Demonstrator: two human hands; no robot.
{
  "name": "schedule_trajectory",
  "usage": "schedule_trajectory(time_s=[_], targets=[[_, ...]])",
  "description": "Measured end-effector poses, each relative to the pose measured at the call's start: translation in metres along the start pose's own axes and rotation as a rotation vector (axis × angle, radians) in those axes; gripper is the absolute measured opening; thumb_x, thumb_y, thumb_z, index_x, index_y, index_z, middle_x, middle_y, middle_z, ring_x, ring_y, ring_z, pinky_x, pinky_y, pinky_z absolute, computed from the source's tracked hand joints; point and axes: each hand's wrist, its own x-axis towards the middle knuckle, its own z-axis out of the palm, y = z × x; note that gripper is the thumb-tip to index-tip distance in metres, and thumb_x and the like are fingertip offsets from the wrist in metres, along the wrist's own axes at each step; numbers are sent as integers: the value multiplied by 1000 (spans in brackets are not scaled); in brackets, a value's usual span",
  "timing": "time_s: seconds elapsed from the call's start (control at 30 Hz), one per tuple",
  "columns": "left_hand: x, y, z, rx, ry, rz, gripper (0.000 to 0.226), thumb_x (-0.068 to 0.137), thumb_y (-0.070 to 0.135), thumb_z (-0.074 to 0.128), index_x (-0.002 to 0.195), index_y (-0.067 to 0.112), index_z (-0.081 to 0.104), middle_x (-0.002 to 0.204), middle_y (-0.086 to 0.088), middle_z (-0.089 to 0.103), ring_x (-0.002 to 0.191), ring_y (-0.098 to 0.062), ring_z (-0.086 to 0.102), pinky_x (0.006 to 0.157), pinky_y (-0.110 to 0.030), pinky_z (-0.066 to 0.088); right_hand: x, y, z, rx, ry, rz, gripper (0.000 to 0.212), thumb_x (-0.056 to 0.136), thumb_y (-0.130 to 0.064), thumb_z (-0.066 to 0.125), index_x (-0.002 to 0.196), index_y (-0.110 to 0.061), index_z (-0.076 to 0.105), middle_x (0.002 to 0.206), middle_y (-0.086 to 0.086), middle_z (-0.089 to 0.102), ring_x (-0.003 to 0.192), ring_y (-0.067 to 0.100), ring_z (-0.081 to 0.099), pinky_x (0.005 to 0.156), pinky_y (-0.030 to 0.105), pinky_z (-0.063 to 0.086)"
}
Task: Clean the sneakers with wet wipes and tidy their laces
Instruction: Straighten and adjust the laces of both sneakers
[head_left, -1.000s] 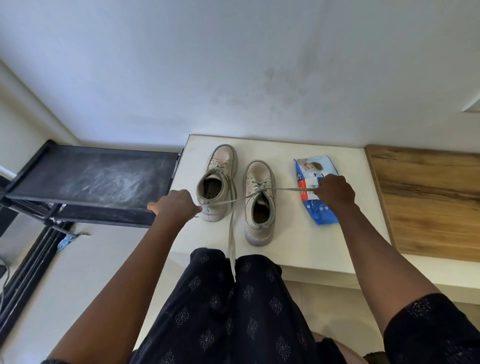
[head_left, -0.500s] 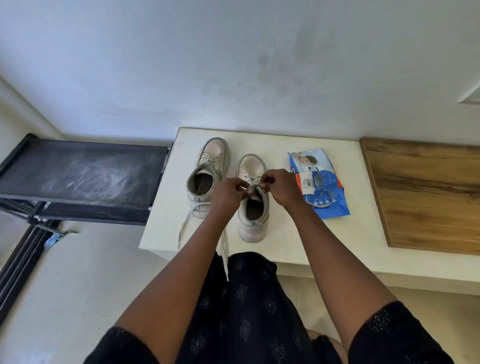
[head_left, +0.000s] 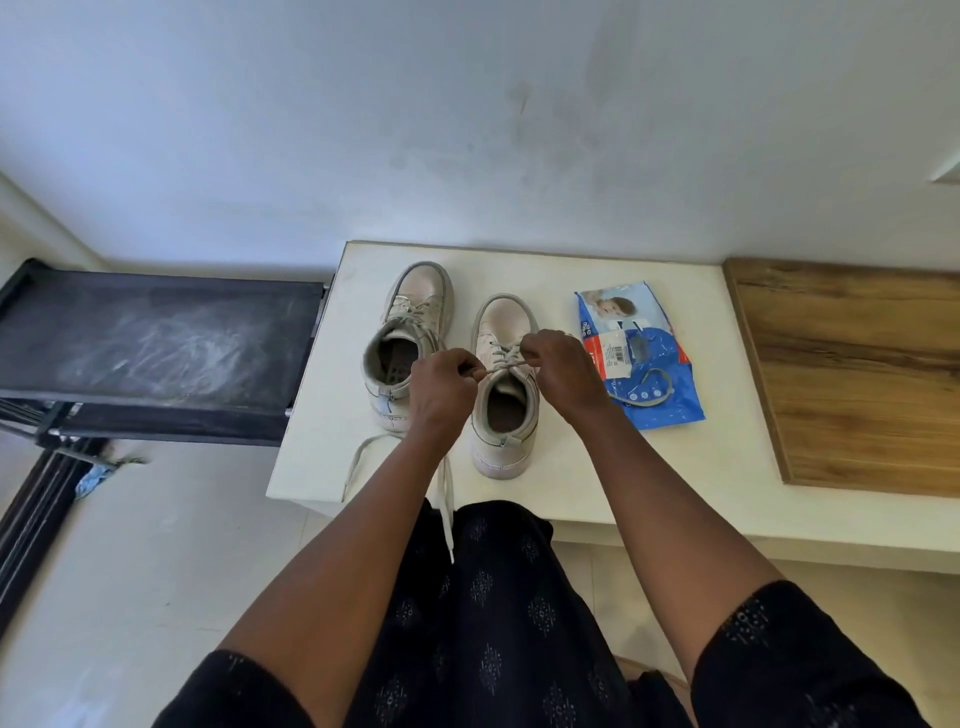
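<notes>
At the near edge of the white surface (head_left: 675, 467), a loose lace (head_left: 445, 514) from the left-hand sneaker (head_left: 421, 296) trails over the rim. Just beyond, both hands meet over the second sneaker (head_left: 501, 319). The left hand (head_left: 441, 387) has its grip pinched tight on one end of that shoe's tie lace (head_left: 506, 358), and the right hand (head_left: 558, 371) pinches the other end. The sneakers stand side by side near the left edge, long axes running near to far, heels toward the person, toes toward the far edge. Right of them, the wet-wipes pack (head_left: 644, 364) lies flat.
</notes>
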Motion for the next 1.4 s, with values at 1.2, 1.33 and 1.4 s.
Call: schedule_trajectory(time_s=[1.2, 1.33, 1.4], targets=[[26, 21, -1, -629, -370, -59, 36, 95, -13, 38, 122, 6, 49, 87, -5, 60, 77, -10, 60, 72, -17, 51, 2, -3, -25, 1223, 85, 380, 33, 88, 10, 52, 114, -7, 60, 79, -15, 72, 80, -5, 64, 70, 10, 47], [34, 21, 0, -618, -346, -93, 19, 93, -7, 50, 99, 10, 54, 74, -5, 66, 61, -6, 66, 73, -27, 53, 8, -8, -29, 1000, 166, 331, 29, 80, 8, 64, 106, -3, 67, 98, 7, 70, 81, -2, 65, 79, 14, 49], [37, 22, 1, -620, -323, -131, 13, 90, -2, 59, 96, 9, 55, 64, -1, 68, 58, -8, 66, 72, -31, 53, 13, -9, -29, 888, 182, 318, 23, 76, 2, 71, 99, -4, 72, 97, 10, 71, 88, 9, 67, 88, 27, 52]])
